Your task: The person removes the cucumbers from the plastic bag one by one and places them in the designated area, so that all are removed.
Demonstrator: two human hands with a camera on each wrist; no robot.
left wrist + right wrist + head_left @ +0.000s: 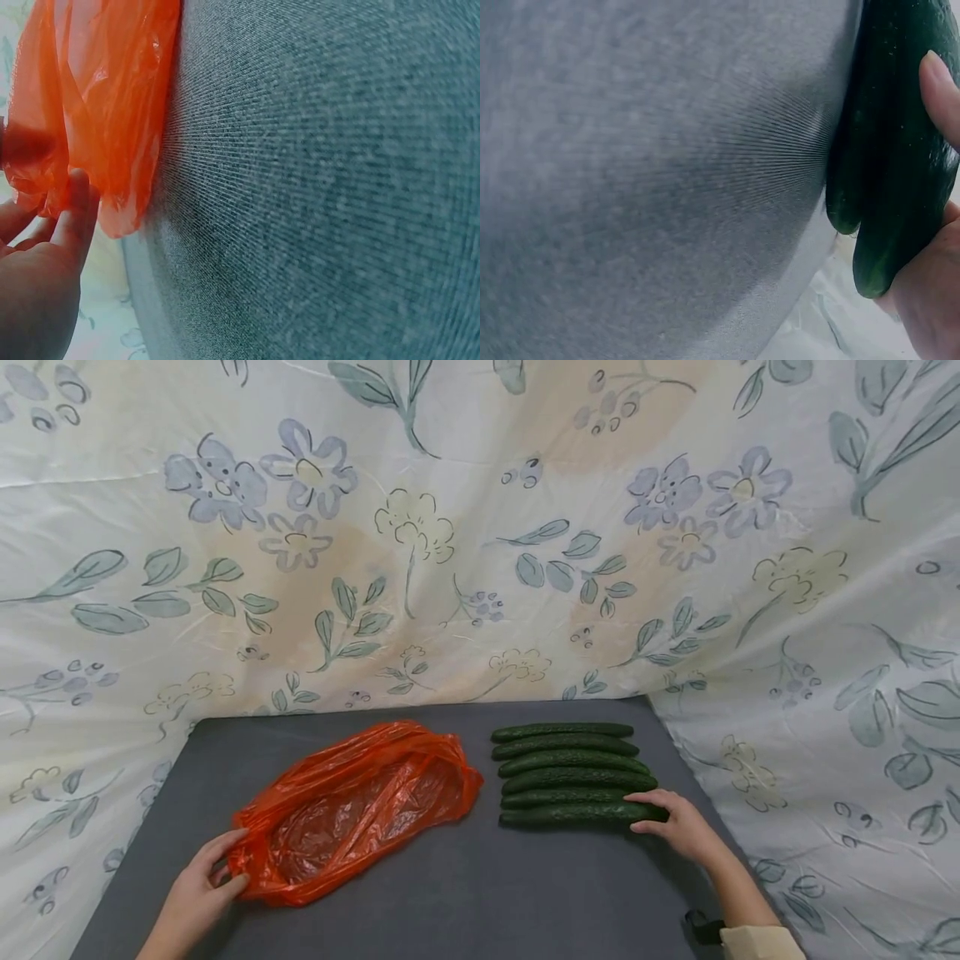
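Observation:
A red-orange plastic bag lies crumpled on the left half of the dark grey table, its opening facing up. My left hand holds its near left edge between thumb and fingers; in the left wrist view the fingers are bunched at the thin plastic. Several dark green cucumbers lie side by side to the right of the bag. My right hand grips the right end of the nearest cucumber. Up close, the thumb and palm lie around this cucumber, with another cucumber right beside it.
The grey table has a ribbed cloth-like surface. Behind and beside it hangs a floral sheet that meets the table's far edge. A black band shows at the right wrist, near a cream sleeve.

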